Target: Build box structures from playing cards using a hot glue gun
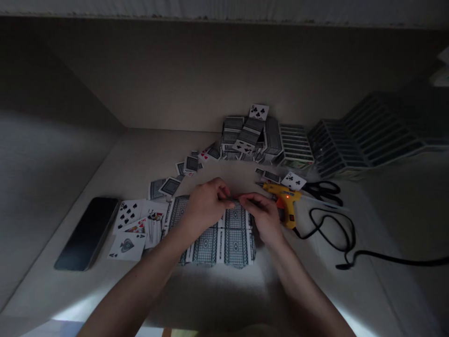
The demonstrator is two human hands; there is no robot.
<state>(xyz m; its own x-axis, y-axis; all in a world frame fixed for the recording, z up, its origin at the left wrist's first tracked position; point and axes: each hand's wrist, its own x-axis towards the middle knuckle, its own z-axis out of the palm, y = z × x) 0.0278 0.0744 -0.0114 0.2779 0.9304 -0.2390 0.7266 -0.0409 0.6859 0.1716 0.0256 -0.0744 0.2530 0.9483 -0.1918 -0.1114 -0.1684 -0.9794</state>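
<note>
Card panel (pixel 235 243) right before me, between phone (pixel 87 234) and glue gun (pixel 290 210); my left hand (pixel 210 200) and right hand (pixel 263 213) curl at its far edge, gripping what, I can't tell.

Cards (pixel 205 245) look papery; the phone (pixel 87 234) glossy.

Glue gun (pixel 288 201) blocks right; card panel (pixel 205 247) nearside free.

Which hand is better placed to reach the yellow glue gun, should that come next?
Probably the right hand: the yellow glue gun lies just beside it, while the left hand is farther away, over the joined-looking playing cards.
</note>
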